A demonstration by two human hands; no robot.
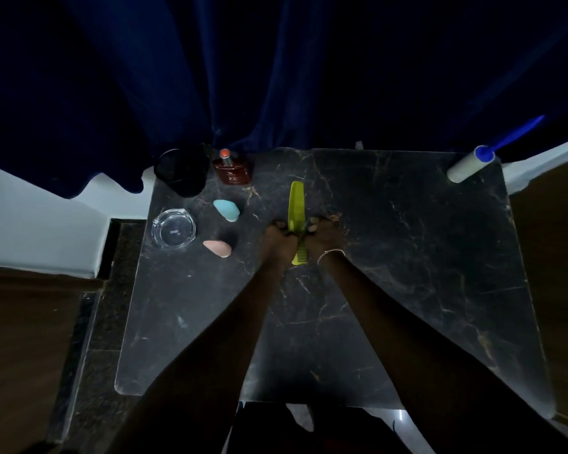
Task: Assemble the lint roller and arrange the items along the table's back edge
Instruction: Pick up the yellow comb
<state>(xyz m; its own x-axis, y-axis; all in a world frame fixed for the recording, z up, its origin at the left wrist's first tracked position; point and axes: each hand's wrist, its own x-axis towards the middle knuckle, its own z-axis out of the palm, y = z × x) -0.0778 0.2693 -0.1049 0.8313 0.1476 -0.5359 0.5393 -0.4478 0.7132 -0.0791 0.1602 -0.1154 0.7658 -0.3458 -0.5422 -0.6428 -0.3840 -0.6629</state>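
Both hands, the left hand (277,235) and right hand (322,232), pinch the green comb (297,211) mid-table. The lint roller (471,163) looks assembled, lying at the back right corner. Two makeup sponges (227,209) and the glass ashtray (173,228) appear unplaced.

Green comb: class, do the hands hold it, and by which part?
Yes. Both hands grip the green comb near its middle, left hand on its left edge, right hand on its right; both ends stick out free.
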